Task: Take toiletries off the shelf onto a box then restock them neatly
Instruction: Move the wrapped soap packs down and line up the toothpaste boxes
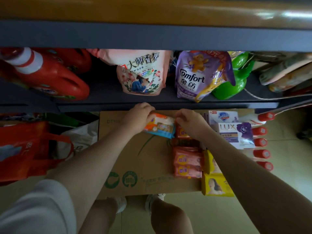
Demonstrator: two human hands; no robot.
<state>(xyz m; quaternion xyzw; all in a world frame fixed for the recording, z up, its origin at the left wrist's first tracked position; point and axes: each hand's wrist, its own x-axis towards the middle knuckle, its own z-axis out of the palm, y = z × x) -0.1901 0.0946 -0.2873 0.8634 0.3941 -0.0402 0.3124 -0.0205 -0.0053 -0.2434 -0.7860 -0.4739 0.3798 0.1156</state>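
A cardboard box (135, 159) lies flat below the dark shelf (118, 100). My left hand (139, 115) and my right hand (190, 121) grip the two ends of an orange, white and blue soap pack (160, 126) just above the box's far edge. Orange-red soap bars (187, 162) lie in a column on the box under my right hand. Yellow soap packs (215, 182) sit at the box's right front corner. A white Lux soap box (236, 134) and a Safeguard box (222, 116) stand at the right.
On the shelf stand a red detergent jug (47, 75), a pink refill pouch (141, 71), a purple Comfort pouch (194, 76) and a green bottle (236, 81). Red-capped bottles (260, 142) line the floor at right. A red bag (32, 149) sits at left. My knees are below.
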